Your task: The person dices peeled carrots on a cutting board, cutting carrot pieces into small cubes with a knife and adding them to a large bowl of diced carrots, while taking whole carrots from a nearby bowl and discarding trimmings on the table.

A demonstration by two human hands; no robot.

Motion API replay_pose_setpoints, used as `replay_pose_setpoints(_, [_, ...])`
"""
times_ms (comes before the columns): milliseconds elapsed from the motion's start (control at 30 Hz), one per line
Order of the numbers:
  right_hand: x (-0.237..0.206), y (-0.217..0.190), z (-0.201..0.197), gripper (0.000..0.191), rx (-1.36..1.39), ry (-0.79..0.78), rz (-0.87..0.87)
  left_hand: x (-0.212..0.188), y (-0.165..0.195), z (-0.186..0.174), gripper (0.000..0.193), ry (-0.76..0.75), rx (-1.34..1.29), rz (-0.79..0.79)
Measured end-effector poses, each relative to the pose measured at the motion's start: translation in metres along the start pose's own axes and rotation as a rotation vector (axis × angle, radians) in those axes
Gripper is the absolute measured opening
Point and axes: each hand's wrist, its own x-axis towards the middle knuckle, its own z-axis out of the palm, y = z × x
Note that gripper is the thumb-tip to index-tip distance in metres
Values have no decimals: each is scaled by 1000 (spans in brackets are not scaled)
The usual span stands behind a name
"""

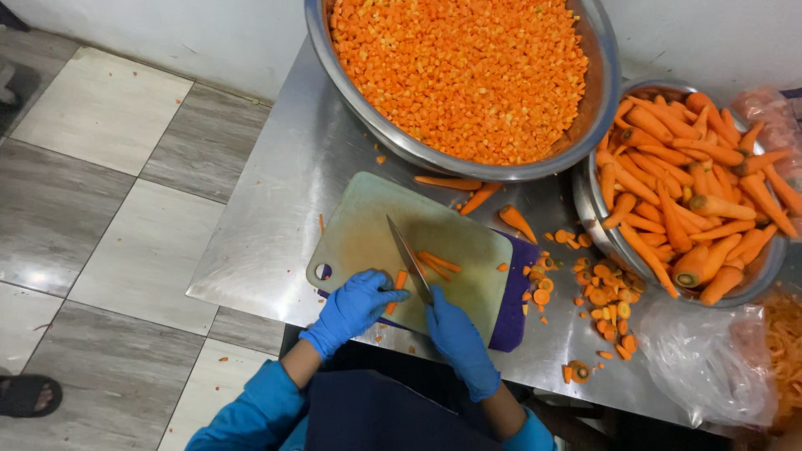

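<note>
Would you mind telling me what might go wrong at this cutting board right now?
The left hand pins a carrot strip right beside the knife that the right hand holds, so a slip could nick the gloved fingers. The cutting board reaches the steel table edge and might shift. Carrot ends scattered near that edge could roll to the floor.

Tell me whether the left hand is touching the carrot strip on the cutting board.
Touching. The head view shows the left hand in its blue glove pinching the near end of the carrot strip against the green cutting board, no gap visible.
</note>
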Motion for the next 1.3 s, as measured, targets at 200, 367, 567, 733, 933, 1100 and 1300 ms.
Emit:
replay_pose_setpoints(200, [-12, -4, 28, 50, 73, 28, 120, -4, 25, 24, 42, 209, -202, -311])
replay_pose_setpoints(367, [-4, -12, 27, 48, 27, -59, 135, 16, 13, 26, 51, 214, -376, -657])
replay_pose_setpoints(567, [-17, -10, 19, 47, -14, 16, 50, 17, -2, 25, 30, 326, -231, -456])
replay_pose_setpoints(733, [-25, -2, 21, 38, -23, -6, 39, 17, -4, 27, 27, 277, -458, -585])
replay_pose_setpoints(933, [-24, 6, 30, 45, -90, -4, 29, 17, -9, 30, 25, 320, -490, -581])
replay_pose_setpoints(1100, [-23, 12, 31, 49, -73, -2, -135, 14, -14, 33, 29, 370, -234, -470])
replay_pose_setpoints(1300, [-22, 18, 21, 50, -177, 20, -270, 17, -12, 35, 25, 357, -481, -599])
